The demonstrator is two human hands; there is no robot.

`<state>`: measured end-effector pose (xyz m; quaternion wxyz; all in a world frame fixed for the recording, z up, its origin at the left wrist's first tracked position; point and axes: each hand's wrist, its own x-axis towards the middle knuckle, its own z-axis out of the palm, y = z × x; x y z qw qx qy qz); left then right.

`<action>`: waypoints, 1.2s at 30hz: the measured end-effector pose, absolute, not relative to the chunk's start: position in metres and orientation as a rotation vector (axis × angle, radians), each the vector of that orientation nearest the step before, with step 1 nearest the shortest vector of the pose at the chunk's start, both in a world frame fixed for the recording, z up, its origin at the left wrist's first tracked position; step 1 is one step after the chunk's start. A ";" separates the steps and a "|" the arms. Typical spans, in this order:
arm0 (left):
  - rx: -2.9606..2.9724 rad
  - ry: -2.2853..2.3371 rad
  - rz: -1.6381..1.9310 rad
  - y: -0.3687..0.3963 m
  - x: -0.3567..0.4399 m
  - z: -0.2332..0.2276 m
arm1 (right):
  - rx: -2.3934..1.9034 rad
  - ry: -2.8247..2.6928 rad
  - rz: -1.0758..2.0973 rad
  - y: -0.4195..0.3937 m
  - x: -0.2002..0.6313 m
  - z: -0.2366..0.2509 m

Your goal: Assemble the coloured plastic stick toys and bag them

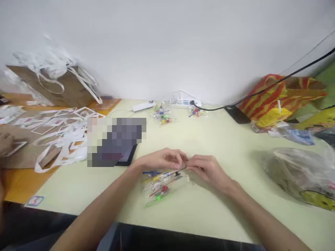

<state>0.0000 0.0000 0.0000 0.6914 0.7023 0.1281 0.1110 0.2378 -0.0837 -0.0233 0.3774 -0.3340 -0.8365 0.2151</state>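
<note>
Item: clear packet [162, 186] of coloured pins, lying on the pale green table [209, 139] just before the person, mouth end under both hands. Left hand [162, 159] arched over the packet's top edge, fingertips pinched together on it. Right hand [209, 169] met it fingertip to fingertip, pinched on a thin dark pin [180, 170]. Step judged: closing or loading the packet mouth; a steady, fine pinch was called for. Similar packets [163, 116] lay near the power strip [183, 102]

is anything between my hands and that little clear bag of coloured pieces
Nothing visible does. The left hand and right hand already meet at the top edge of the clear bag, fingertips on it, on the pale green table.
</note>
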 end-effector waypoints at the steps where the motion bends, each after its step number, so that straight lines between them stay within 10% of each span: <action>1: 1.560 0.282 0.250 0.000 0.000 -0.001 | -0.826 -2.125 0.514 -0.085 0.231 -0.028; 36: 1.544 0.299 0.238 0.000 0.001 -0.002 | -0.958 -2.199 0.303 -0.093 0.208 -0.046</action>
